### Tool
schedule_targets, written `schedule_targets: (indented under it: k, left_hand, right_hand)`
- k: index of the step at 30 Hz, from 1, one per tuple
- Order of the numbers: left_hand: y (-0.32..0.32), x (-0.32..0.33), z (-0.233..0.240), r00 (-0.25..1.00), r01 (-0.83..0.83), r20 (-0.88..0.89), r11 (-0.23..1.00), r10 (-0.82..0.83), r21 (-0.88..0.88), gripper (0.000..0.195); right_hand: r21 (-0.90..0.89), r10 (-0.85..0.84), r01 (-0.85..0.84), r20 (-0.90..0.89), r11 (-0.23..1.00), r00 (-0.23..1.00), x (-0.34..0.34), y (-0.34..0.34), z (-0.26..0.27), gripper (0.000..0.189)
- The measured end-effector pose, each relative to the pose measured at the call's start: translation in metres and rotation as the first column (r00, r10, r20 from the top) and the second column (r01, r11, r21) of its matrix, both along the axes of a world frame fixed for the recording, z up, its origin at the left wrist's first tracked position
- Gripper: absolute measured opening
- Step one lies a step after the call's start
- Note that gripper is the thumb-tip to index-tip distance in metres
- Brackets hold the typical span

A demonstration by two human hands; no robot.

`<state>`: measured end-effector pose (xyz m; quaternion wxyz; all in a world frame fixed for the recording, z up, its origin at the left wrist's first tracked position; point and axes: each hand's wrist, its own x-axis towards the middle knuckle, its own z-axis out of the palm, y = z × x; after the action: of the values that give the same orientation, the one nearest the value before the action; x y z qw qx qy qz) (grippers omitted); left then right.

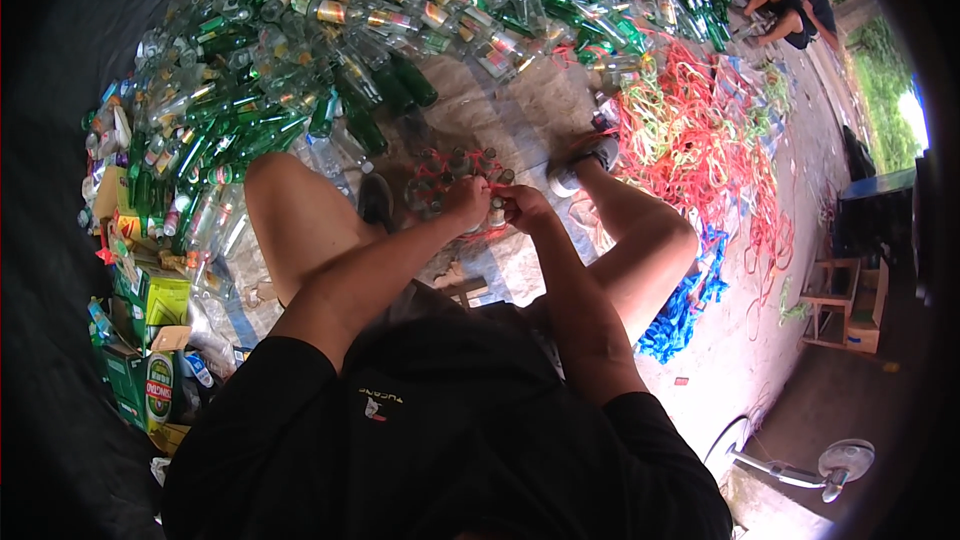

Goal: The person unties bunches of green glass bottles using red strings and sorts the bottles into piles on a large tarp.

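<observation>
A cluster of upright glass bottles (pixel 420 195) stands on the ground between my feet, with red plastic strapping (pixel 493 186) around it. Over the near right side of the cluster, my left hand (pixel 468 201) grips the strapping with bent fingers. Close beside it, my right hand (pixel 526 207) pinches the same strapping between thumb and fingertips. One bottle neck (pixel 497 204) shows between the two hands. My left hand and forearm hide some of the bottles.
A large heap of loose green and clear bottles (pixel 360 22) lies ahead and left. Tangled red and pale strapping (pixel 682 120) spreads on the right, near blue strips (pixel 675 322). Cartons (pixel 161 300) line the left. A wooden frame (pixel 844 307) stands right. Other people (pixel 787 11) crouch far right.
</observation>
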<state>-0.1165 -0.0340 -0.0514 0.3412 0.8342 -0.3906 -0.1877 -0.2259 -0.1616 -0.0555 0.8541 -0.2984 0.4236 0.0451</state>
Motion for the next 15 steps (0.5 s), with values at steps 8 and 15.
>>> schedule_targets:
  k: [8, 15]
  left_hand:
    - [-0.003, -0.005, 0.007, 0.999, 0.025, 0.020, 0.999, -0.026, 0.036, 0.019]
    - [-0.005, -0.009, -0.003, 0.999, -0.008, 0.044, 1.000, 0.009, -0.024, 0.020]
  right_hand:
    - [0.024, -0.063, 0.064, -0.024, 0.998, 0.998, 0.001, 0.001, -0.009, 0.006]
    - [-0.023, -0.112, 0.110, -0.103, 0.994, 0.988, 0.010, -0.002, -0.019, 0.005]
